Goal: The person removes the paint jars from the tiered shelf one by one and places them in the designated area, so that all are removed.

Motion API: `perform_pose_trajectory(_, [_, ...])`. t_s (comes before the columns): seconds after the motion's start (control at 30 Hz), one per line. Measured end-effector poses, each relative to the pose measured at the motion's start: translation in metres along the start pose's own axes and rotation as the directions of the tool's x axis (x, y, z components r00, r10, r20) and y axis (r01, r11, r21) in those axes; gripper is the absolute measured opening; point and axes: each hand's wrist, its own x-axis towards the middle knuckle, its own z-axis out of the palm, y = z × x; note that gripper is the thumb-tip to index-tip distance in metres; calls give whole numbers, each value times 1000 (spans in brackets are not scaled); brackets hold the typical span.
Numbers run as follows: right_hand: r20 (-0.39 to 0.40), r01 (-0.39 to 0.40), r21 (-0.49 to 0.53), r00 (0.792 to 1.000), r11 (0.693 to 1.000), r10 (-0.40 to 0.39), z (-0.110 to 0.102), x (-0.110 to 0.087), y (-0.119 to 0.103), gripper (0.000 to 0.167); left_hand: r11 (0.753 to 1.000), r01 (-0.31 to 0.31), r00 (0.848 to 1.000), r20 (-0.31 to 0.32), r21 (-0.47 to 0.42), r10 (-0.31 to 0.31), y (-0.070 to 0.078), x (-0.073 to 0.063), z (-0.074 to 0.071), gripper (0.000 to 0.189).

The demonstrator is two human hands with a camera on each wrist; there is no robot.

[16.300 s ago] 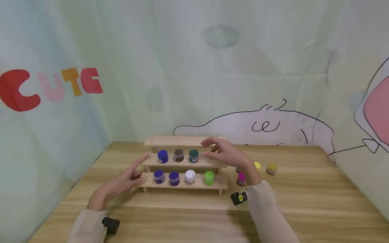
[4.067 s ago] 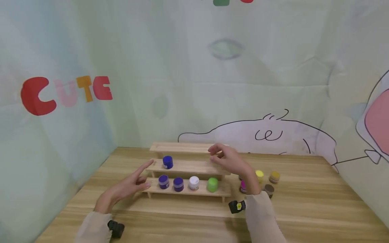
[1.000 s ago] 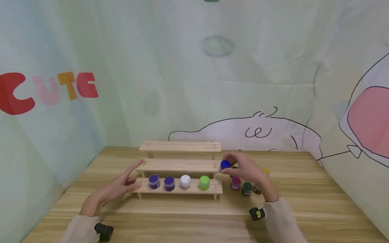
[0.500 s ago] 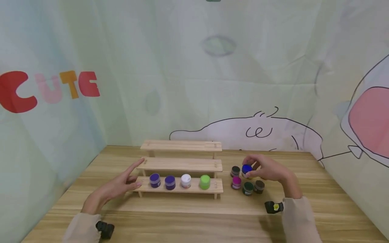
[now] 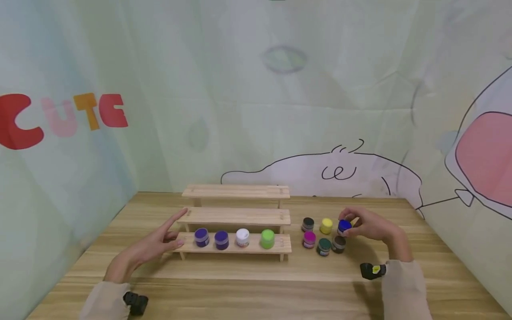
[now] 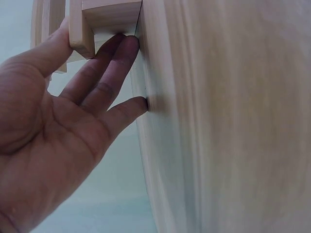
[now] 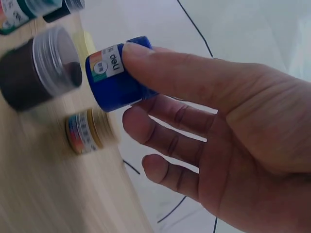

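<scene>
My right hand (image 5: pixel 370 224) pinches a blue paint jar (image 7: pixel 114 77) between thumb and fingers, right of the yellow jar (image 5: pixel 326 226) and behind the brown jar (image 5: pixel 339 244). The right wrist view puts it apart from the brown jar and shows an ochre jar (image 7: pixel 87 131) below it; the hand hides that one in the head view. My left hand (image 5: pixel 150 249) touches the left end of the three-tier wooden rack (image 5: pixel 236 216), index finger at the middle tier, thumb at the lowest. In the left wrist view the left fingers (image 6: pixel 109 87) look mostly straight.
On the lowest tier stand two purple jars (image 5: pixel 202 238), a white jar (image 5: pixel 242 238) and a light green jar (image 5: pixel 267 239). Black (image 5: pixel 307 224), magenta (image 5: pixel 309 240) and dark green (image 5: pixel 324 247) jars sit on the table right of the rack. A printed curtain (image 5: pixel 240 111) hangs behind.
The brown, dark green and blue jars have left the middle tier; brown and dark green now stand on the table. My right hand has carried the blue jar rightward past the yellow one.
</scene>
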Motion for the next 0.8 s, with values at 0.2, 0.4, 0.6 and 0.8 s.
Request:
perform_pose_trajectory(0.2, [21, -36, 14, 999, 999, 36, -5, -11, 17, 32, 1000, -13, 1000, 7, 25, 13, 0, 2, -1, 84])
perform_pose_trajectory(0.4, [69, -79, -10, 994, 997, 80, -6, -19, 27, 32, 1000, -26, 999, 23, -4, 26, -1, 4, -2, 85])
perform_pose_trajectory(0.6, [83, -126, -45, 988, 991, 129, -8, -21, 25, 35, 1000, -15, 1000, 20, 4, 15, 0, 5, -3, 85])
perform_pose_trajectory(0.8, [29, -105, -60, 994, 993, 106, -13, -19, 10, 33, 1000, -11, 1000, 22, -7, 11, -5, 5, -3, 87])
